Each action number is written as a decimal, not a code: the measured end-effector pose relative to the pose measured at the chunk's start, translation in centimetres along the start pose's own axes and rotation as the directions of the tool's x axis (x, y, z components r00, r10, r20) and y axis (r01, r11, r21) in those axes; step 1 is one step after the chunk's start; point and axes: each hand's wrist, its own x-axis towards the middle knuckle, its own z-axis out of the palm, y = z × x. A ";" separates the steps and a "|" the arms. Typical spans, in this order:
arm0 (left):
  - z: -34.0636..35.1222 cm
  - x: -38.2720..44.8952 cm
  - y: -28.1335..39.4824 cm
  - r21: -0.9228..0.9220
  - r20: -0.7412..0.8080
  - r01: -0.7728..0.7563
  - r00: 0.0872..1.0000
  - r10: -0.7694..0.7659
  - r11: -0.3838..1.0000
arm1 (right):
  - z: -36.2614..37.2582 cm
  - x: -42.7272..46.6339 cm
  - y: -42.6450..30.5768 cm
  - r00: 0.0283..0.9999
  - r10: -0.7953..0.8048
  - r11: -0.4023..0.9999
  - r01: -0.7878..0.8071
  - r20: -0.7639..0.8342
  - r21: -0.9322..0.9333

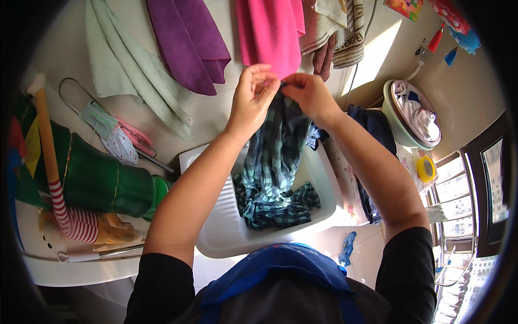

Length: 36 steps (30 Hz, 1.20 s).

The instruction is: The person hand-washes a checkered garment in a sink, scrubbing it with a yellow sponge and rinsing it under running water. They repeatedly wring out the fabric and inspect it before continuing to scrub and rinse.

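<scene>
A dark green and black plaid cloth garment (275, 141) is gathered between my two hands and hangs down into a white laundry sink (327, 190). My left hand (255, 95) pinches its top edge with the thumb, the other fingers loosely curled. Close beside it, my right hand (309, 97) grips the same top edge between thumb and fingers. Lower down, the rest of the garment lies crumpled in the basin, partly in sunlight. The sink's ribbed washboard side (222, 210) slopes along the left, partly hidden by my left forearm.
Purple (190, 44), pink (269, 36) and pale green (125, 52) towels hang on the tiled wall. Stacked basins (390, 117) holding white cloth stand at right, near dark clothing (374, 125) and a yellow tape roll (426, 169). Green cylinders (93, 174) and a plush toy (85, 227) lie left.
</scene>
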 end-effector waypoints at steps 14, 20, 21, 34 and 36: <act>6.4 -11.7 -18.3 0.006 -0.016 0.283 0.959 -0.282 0.959 | -2.3 -5.1 -6.6 0.995 -0.004 0.448 -0.091 0.104 0.889; 8.3 -30.1 -22.3 -0.144 0.244 0.871 0.492 -0.836 0.470 | -1.4 -14.0 8.4 0.742 0.624 0.343 -0.542 0.245 0.767; 8.2 -30.9 -22.2 -0.012 0.246 0.926 0.369 -0.897 0.377 | -1.0 -15.8 12.1 0.658 0.724 0.331 -0.594 0.207 0.733; 6.3 -27.5 -24.7 -0.531 0.552 0.821 0.149 -0.821 -0.208 | 11.1 -27.6 29.2 0.722 0.675 0.730 -0.683 0.154 0.002; 5.9 -27.8 -23.2 -0.365 0.455 0.928 0.102 -0.885 -0.081 | 11.2 -24.8 29.0 0.682 0.720 0.693 -0.715 0.129 -0.088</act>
